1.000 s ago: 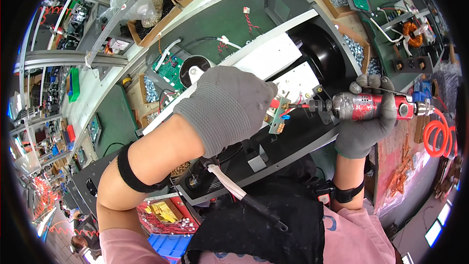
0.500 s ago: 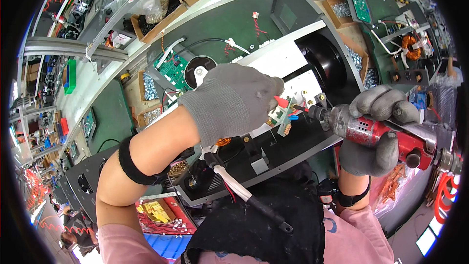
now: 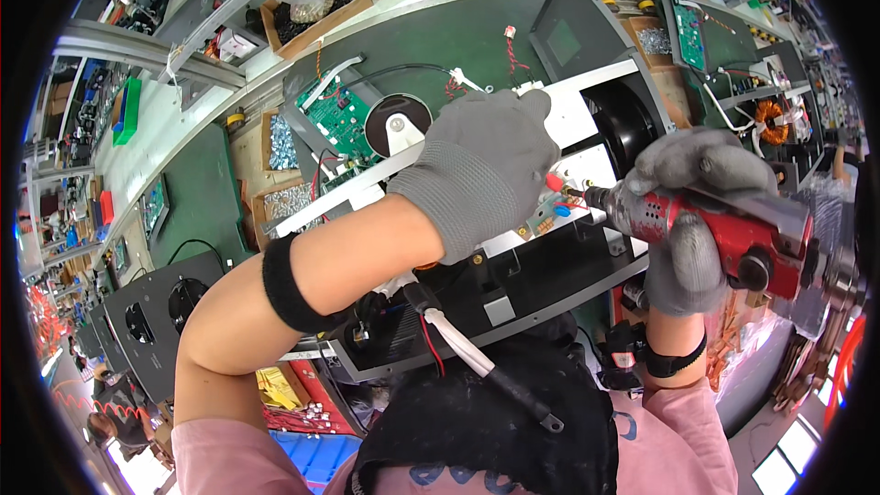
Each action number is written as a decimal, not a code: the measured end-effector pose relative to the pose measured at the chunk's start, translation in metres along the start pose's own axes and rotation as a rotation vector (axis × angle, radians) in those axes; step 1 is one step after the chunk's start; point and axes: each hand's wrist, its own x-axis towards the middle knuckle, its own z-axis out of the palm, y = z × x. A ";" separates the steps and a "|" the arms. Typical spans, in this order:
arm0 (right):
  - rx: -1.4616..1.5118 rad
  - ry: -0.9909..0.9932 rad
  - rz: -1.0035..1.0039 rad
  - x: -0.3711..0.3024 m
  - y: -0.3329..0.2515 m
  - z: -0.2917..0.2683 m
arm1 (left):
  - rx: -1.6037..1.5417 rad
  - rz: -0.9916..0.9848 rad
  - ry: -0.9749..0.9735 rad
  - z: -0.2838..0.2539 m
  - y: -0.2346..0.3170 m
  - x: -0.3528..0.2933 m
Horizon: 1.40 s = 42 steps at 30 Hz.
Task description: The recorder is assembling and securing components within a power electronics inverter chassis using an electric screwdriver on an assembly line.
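My right hand, in a grey glove, grips a red and silver power screwdriver. Its bit reaches left to a small red piece beside my left hand. That gloved hand is closed over the white inner part of an open black metal housing; its fingertips are hidden, so I cannot tell what they hold. Below the red piece, a small circuit board with a blue component sits in the housing. A thick white cable with a black sleeve and ring lug hangs over the front edge.
Behind the housing stands a green circuit board, beside a round black disc. Cardboard boxes of screws line the bench at left. Another opened unit with a copper coil stands at right. A dark panel rises at the back.
The view has shifted, with the housing appearing lower and farther right. My left hand has turned, its knuckles now higher over the white part. The small board lies flatter; the screwdriver stays in my right hand.
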 end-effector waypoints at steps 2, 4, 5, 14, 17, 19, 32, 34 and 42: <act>0.006 0.009 0.009 0.002 0.005 0.005 | -0.007 -0.024 0.032 0.006 -0.001 0.000; -0.215 0.091 0.110 0.001 0.013 0.008 | 0.086 -0.086 0.048 0.016 -0.003 -0.001; -0.212 0.086 0.107 0.004 0.013 0.010 | 0.088 -0.091 0.051 0.019 -0.003 -0.002; -0.218 -0.148 0.044 0.017 0.000 0.017 | 0.146 -0.045 0.094 0.012 -0.004 -0.006; 0.012 -0.052 0.048 0.014 -0.008 0.017 | 0.259 0.148 -0.059 0.007 -0.007 -0.002; 0.081 -0.060 0.042 0.014 -0.016 0.006 | 0.289 0.241 -0.114 0.004 -0.009 0.002; 0.115 0.167 0.018 -0.006 -0.033 -0.050 | 0.303 0.094 -0.050 0.002 0.017 -0.009; 0.153 0.178 0.026 -0.006 -0.033 -0.058 | 0.324 0.106 -0.019 -0.001 0.037 -0.021; 0.303 0.139 0.040 0.002 -0.036 -0.092 | 0.375 -0.328 -0.353 0.016 0.072 -0.011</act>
